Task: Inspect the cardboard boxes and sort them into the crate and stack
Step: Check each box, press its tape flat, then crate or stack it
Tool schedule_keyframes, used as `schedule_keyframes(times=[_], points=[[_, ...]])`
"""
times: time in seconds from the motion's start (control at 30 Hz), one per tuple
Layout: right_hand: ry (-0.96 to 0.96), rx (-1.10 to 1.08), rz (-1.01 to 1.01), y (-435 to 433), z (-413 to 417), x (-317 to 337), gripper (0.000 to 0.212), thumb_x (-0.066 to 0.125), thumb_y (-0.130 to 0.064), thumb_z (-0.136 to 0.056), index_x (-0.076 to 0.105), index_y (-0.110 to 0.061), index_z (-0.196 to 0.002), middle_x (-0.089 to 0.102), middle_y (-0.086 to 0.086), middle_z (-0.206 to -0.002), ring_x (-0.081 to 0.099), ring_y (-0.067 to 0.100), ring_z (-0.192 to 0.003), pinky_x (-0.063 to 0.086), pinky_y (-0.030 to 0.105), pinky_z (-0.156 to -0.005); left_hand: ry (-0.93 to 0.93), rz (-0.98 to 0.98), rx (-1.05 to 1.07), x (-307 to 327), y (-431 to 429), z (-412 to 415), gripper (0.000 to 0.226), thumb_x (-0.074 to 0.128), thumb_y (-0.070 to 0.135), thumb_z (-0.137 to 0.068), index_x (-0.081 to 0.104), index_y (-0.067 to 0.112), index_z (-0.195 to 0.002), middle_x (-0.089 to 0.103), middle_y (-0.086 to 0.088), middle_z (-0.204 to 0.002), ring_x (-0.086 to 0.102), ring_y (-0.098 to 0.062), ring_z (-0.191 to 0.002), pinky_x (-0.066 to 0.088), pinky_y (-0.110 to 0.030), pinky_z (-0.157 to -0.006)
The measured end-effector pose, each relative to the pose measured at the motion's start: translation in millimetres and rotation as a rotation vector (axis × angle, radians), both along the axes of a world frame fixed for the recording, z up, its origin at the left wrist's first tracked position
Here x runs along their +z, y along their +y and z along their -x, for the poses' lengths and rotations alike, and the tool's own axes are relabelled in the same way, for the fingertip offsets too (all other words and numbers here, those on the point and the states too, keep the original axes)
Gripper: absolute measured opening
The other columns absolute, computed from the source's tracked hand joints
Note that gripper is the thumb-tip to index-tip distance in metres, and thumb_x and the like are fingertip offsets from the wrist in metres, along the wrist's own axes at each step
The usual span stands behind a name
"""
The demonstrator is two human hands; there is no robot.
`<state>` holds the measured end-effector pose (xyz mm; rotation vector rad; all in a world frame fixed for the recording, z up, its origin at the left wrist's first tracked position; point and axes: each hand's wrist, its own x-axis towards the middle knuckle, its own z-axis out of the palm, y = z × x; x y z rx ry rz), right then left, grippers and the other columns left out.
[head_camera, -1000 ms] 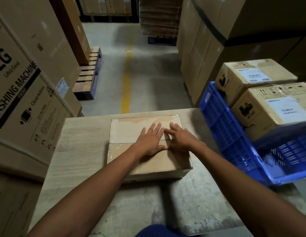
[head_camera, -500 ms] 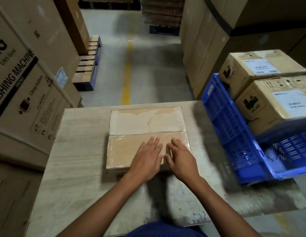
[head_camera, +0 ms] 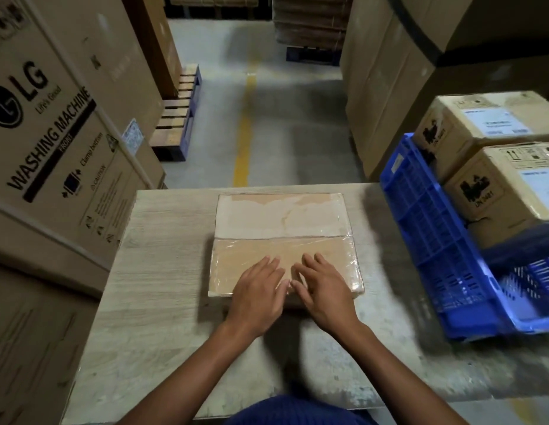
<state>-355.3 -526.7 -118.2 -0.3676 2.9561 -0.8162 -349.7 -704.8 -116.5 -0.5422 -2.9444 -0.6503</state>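
Note:
A flat cardboard box [head_camera: 279, 225] wrapped in clear film lies in the middle of the wooden table [head_camera: 162, 271]. My left hand [head_camera: 261, 292] and my right hand [head_camera: 325, 289] rest side by side on its near half, fingers straight and flat on the top. A blue plastic crate [head_camera: 435, 240] stands tilted at the table's right edge. Two labelled cardboard boxes sit in it, one nearer [head_camera: 512, 185] and one behind [head_camera: 481, 124].
A big washing machine carton [head_camera: 52, 142] stands close on the left of the table. Tall cartons [head_camera: 389, 72] rise behind the crate on the right. Beyond the table runs a concrete aisle with a yellow line [head_camera: 244, 127] and a wooden pallet [head_camera: 178, 118].
Both hands slid back along the box top from its far half to its near edge. The camera rose and pulled back a little.

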Motion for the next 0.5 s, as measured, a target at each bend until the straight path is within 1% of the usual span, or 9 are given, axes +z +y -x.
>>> schedule_keyframes(times=[0.07, 0.13, 0.23, 0.27, 0.33, 0.37, 0.4, 0.43, 0.5], points=[[0.028, 0.045, -0.023, -16.0, -1.8, -5.0, 0.03, 0.046, -0.044, -0.097, 0.065, -0.027, -0.112, 0.059, 0.002, -0.134, 0.048, 0.035, -0.131, 0.044, 0.05, -0.104, 0.103, -0.082, 0.057, -5.0, -19.8, -8.5, 0.035, 0.046, 0.03, -0.096, 0.075, 0.011, -0.102, 0.071, -0.006, -0.12, 0.063, -0.025, -0.118, 0.051, -0.037, -0.098], [0.049, 0.021, -0.04, -24.0, -5.1, -10.8, 0.04, 0.042, -0.048, -0.096, 0.07, -0.027, -0.116, 0.058, 0.005, -0.14, 0.046, 0.038, -0.136, 0.041, 0.053, -0.109, 0.113, -0.105, 0.067, -6.4, -31.8, -13.5, 0.034, 0.047, 0.027, -0.096, 0.076, 0.01, -0.103, 0.072, -0.005, -0.118, 0.063, -0.022, -0.118, 0.05, -0.033, -0.098], [0.094, -0.02, -0.03, -25.2, -7.3, -13.4, 0.04, 0.046, -0.049, -0.093, 0.072, -0.026, -0.112, 0.062, 0.006, -0.137, 0.05, 0.036, -0.134, 0.04, 0.049, -0.109, 0.13, -0.075, 0.044, -7.1, -36.5, -9.9, 0.032, 0.05, 0.028, -0.094, 0.076, 0.011, -0.102, 0.073, -0.002, -0.114, 0.066, -0.019, -0.112, 0.053, -0.031, -0.091], [0.112, -0.024, -0.05, -25.5, -6.5, -11.5, 0.036, 0.05, -0.049, -0.091, 0.072, -0.026, -0.108, 0.063, 0.005, -0.132, 0.053, 0.035, -0.129, 0.043, 0.046, -0.106, 0.13, -0.069, 0.043, -6.1, -37.6, -5.6, 0.031, 0.051, 0.028, -0.093, 0.076, 0.012, -0.102, 0.074, -0.001, -0.11, 0.067, -0.019, -0.108, 0.056, -0.031, -0.086], [0.152, -0.046, -0.153, -29.5, 0.7, -4.2, 0.025, 0.063, -0.048, -0.086, 0.067, -0.028, -0.101, 0.063, 0.002, -0.119, 0.056, 0.03, -0.116, 0.046, 0.042, -0.091, 0.117, -0.071, 0.018, -1.8, -41.9, 3.1, 0.03, 0.051, 0.027, -0.092, 0.075, 0.013, -0.1, 0.075, -0.001, -0.101, 0.068, -0.019, -0.098, 0.058, -0.033, -0.078], [0.143, -0.056, -0.211, -33.5, 7.0, 1.1, 0.026, 0.066, -0.048, -0.083, 0.065, -0.028, -0.1, 0.06, 0.001, -0.114, 0.055, 0.029, -0.11, 0.045, 0.041, -0.084, 0.112, -0.073, -0.007, 0.5, -44.4, 7.6, 0.028, 0.05, 0.026, -0.091, 0.074, 0.013, -0.098, 0.073, -0.002, -0.098, 0.066, -0.02, -0.094, 0.057, -0.035, -0.075], [0.12, -0.05, -0.254, -38.4, 13.9, 6.6, 0.029, 0.067, -0.049, -0.083, 0.064, -0.027, -0.102, 0.058, 0.002, -0.112, 0.053, 0.028, -0.106, 0.044, 0.041, -0.081, 0.111, -0.068, -0.033, 1.4, -47.1, 11.8, 0.025, 0.05, 0.024, -0.091, 0.072, 0.012, -0.095, 0.072, -0.004, -0.097, 0.064, -0.022, -0.093, 0.056, -0.037, -0.076], [0.104, -0.019, -0.267, -43.7, 21.3, 10.6, 0.031, 0.064, -0.049, -0.085, 0.064, -0.025, -0.105, 0.057, 0.004, -0.113, 0.053, 0.028, -0.106, 0.044, 0.041, -0.081, 0.117, -0.048, -0.049, 1.0, -50.0, 16.3, 0.024, 0.05, 0.023, -0.091, 0.071, 0.011, -0.093, 0.071, -0.007, -0.101, 0.063, -0.025, -0.096, 0.055, -0.038, -0.081], [0.101, 0.092, -0.238, -53.8, 37.9, 13.7, 0.034, 0.056, -0.046, -0.092, 0.062, -0.022, -0.115, 0.055, 0.008, -0.123, 0.052, 0.03, -0.115, 0.045, 0.042, -0.087, 0.13, 0.033, -0.025, -3.9, -56.3, 29.1, 0.026, 0.051, 0.021, -0.091, 0.072, 0.01, -0.103, 0.067, -0.014, -0.121, 0.061, -0.033, -0.113, 0.051, -0.041, -0.096]])
